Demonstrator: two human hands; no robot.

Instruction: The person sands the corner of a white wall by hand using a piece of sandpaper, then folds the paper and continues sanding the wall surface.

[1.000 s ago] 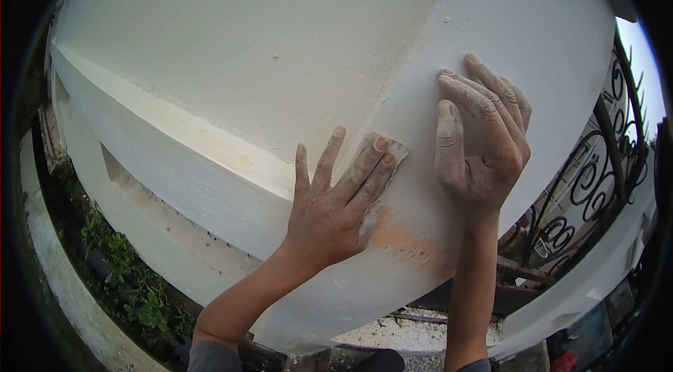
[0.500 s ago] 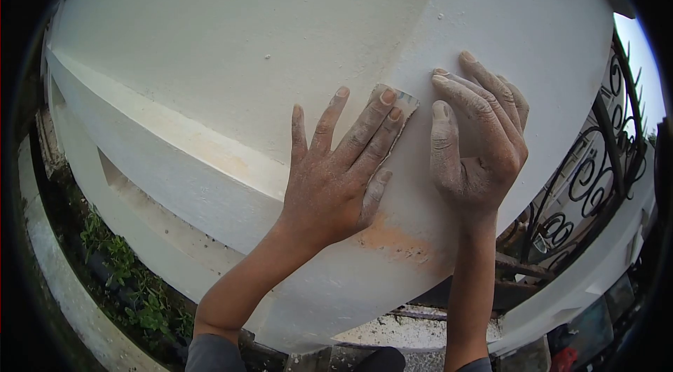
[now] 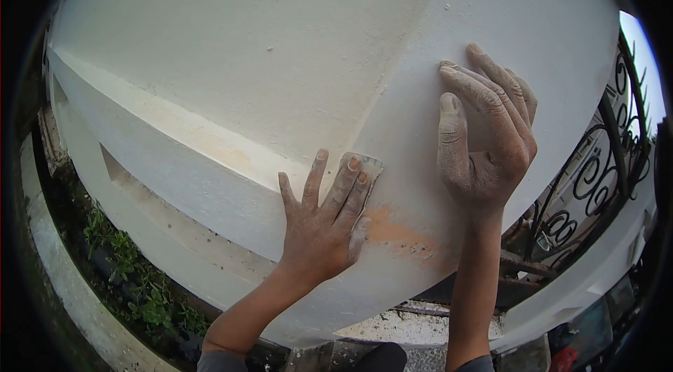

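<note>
My left hand (image 3: 321,235) presses a dusty folded piece of sandpaper (image 3: 373,167) against the corner edge of the white wall (image 3: 280,85). Two fingers lie over the sheet, the thumb is at its lower side, and the other fingers are spread on the wall. Most of the sheet is hidden under the hand. To the right, my right hand (image 3: 494,137) is raised at the adjoining wall face with curved fingers and thumb apart, holding nothing. White dust coats its fingers. An orange-brown patch (image 3: 392,227) with rough, chipped spots shows just right of my left thumb.
A white ledge (image 3: 189,134) runs along the wall at left. Green plants (image 3: 151,305) grow in a strip beside a concrete curb (image 3: 70,284). At right stands a black scrolled iron fence (image 3: 596,183). A red item (image 3: 563,359) lies at the lower right.
My left hand has slid down and slightly left along the wall corner with the sandpaper beneath its fingers. My right hand appears slightly farther right and keeps its curved pose.
</note>
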